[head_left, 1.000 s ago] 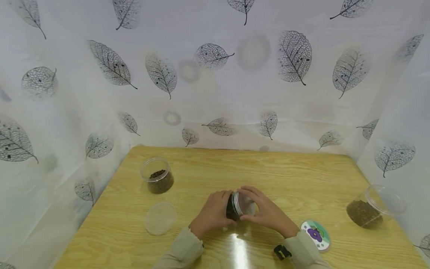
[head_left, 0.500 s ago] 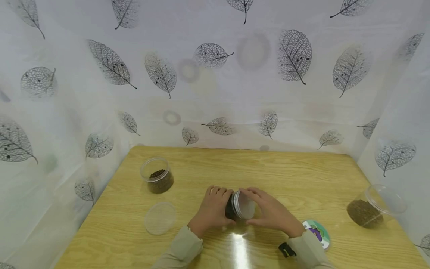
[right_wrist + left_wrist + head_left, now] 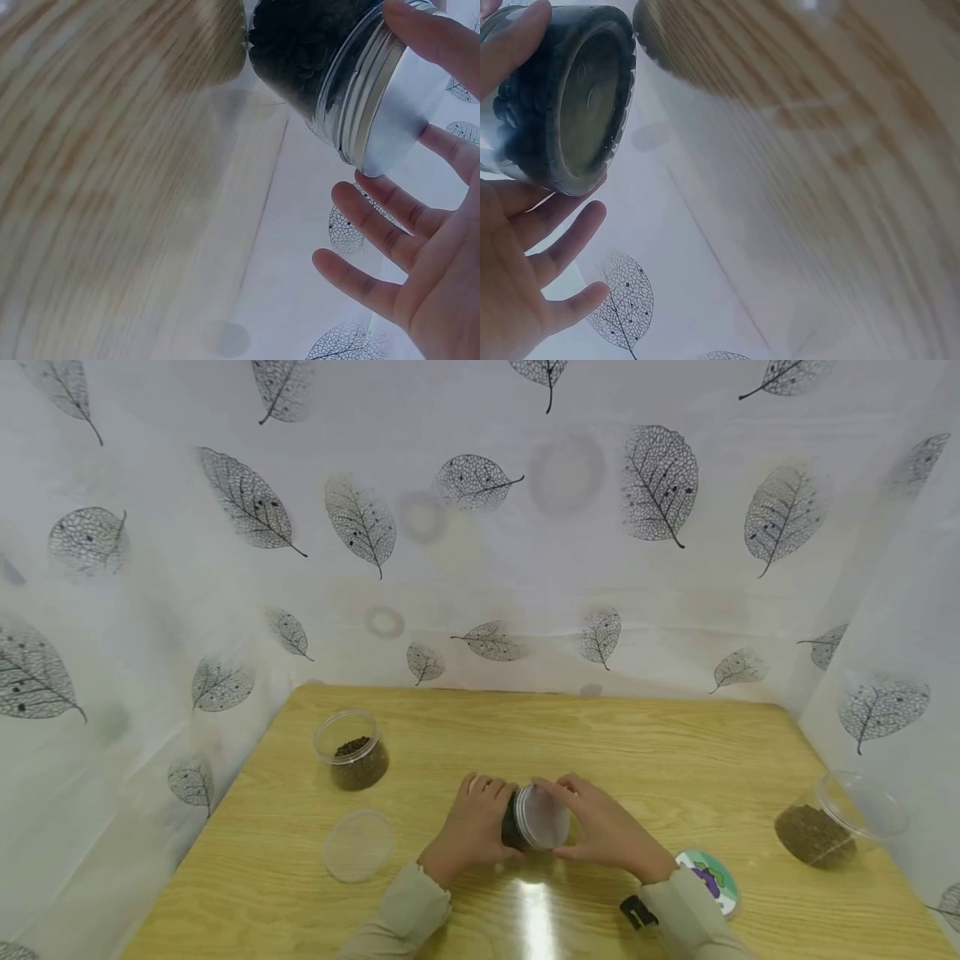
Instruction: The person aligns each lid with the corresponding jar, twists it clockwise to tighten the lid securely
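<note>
A clear round jar (image 3: 592, 97) with dark contents is held tilted on its side over the table's near middle, its lid end towards the right. My left hand (image 3: 472, 822) grips the jar's body, thumb on one side and fingers on the other; in the left wrist view some of its fingers are spread off the jar. On the translucent screw lid (image 3: 405, 112), my right hand (image 3: 609, 831) holds the rim between thumb and fingertips. Its other fingers stand spread beside the lid in the right wrist view. Dark flat pieces (image 3: 300, 52) show through the jar wall.
An uncovered clear tub (image 3: 360, 768) with brown pellets stands at left, a clear round lid (image 3: 358, 846) lying near it. Another tub (image 3: 814, 837) with brown contents is by the right edge. A round eggplant-picture disc (image 3: 716, 881) lies partly under the right sleeve. Leaf-patterned sheets surround the table.
The lid face has turned a little more towards the head camera. My right thumb has shifted slightly along the lid's near edge, and the left fingers have shifted on the jar.
</note>
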Action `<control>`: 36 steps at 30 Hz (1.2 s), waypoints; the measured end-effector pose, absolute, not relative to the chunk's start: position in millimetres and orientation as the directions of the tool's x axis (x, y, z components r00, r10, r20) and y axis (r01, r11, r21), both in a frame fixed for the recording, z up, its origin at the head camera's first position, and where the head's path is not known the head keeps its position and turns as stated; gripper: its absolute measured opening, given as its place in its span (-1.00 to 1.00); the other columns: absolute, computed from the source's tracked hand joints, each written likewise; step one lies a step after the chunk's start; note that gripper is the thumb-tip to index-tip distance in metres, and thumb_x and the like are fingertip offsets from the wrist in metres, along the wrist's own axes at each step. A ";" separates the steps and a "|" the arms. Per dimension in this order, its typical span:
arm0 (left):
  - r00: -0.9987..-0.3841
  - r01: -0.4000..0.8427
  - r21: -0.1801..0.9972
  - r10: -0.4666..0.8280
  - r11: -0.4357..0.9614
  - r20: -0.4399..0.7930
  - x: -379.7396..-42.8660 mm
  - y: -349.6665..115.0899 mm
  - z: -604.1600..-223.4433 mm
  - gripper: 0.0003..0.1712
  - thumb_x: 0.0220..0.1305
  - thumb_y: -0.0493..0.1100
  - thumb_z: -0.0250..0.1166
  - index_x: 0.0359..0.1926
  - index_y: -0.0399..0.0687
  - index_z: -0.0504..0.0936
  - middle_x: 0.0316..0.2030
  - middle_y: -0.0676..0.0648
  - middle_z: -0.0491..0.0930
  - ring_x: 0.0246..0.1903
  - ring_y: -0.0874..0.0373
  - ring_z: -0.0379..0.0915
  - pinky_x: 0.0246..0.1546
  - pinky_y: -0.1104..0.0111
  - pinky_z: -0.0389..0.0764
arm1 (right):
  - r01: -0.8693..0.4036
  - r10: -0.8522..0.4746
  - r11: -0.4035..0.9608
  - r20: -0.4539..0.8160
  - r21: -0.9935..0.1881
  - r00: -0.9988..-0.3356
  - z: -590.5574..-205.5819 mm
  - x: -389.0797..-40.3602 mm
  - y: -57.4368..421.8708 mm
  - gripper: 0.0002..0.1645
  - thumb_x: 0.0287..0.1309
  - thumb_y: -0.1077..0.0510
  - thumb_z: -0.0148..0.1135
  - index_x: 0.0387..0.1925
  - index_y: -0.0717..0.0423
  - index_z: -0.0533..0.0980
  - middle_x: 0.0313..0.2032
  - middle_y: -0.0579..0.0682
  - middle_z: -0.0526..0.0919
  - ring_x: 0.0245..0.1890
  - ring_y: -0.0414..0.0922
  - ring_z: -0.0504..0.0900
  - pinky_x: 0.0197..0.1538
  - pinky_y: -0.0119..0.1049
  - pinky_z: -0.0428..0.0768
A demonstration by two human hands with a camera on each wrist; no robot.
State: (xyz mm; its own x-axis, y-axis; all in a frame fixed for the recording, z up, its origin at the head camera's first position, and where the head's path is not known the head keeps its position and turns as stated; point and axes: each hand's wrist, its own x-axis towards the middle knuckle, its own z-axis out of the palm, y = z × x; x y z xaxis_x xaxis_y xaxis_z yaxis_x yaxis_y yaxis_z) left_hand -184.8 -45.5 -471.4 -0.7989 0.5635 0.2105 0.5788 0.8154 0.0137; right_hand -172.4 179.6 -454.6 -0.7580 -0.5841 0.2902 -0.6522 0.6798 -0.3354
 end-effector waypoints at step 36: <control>-0.809 0.573 0.049 0.555 0.818 0.195 -187.4 -48.5 -473.4 0.06 -0.43 0.41 0.50 0.14 0.04 0.42 0.01 0.05 0.53 0.07 0.07 0.39 0.25 -0.01 0.29 | -0.450 -0.399 0.839 0.216 -0.305 -0.891 -462.1 -165.1 164.0 0.19 -0.44 -0.47 0.41 0.20 0.16 0.37 0.04 0.09 0.57 0.03 0.06 0.54 0.10 0.09 0.44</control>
State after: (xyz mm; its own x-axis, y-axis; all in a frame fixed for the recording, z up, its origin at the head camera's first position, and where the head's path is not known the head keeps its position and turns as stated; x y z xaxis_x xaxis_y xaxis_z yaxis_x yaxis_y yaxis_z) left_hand -187.4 -48.5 -473.4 -0.8086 0.5551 0.1953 0.5733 0.8178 0.0493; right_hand -165.1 164.0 -462.1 -0.8911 -0.3989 0.2165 -0.4499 0.8393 -0.3052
